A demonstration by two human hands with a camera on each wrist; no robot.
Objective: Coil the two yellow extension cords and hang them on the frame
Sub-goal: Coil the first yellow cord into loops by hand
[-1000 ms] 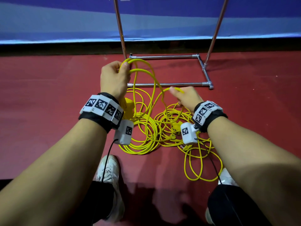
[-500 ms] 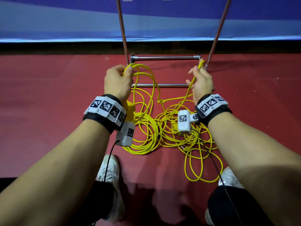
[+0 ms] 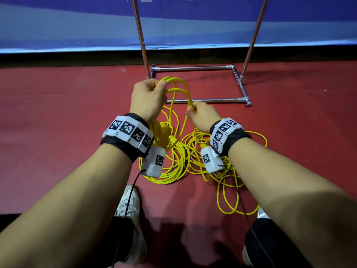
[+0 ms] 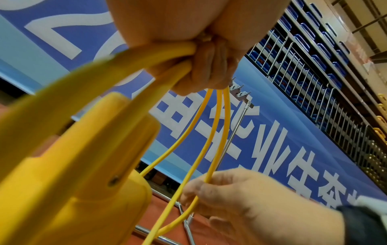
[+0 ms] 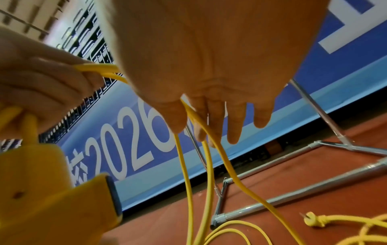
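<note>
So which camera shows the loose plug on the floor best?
Right wrist: the plug lies in plain sight on the floor, prongs showing. The head view buries it among cord behind the right wrist; the left wrist view misses it.

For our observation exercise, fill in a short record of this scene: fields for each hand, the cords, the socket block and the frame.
left hand: grips gathered loops of yellow extension cord
right hand: pinches one strand below the loops
socket block: yellow, hangs under the left hand
loose cord: tangled on the red floor
plug: lies on the floor
frame: metal, nothing hung on its visible part
</note>
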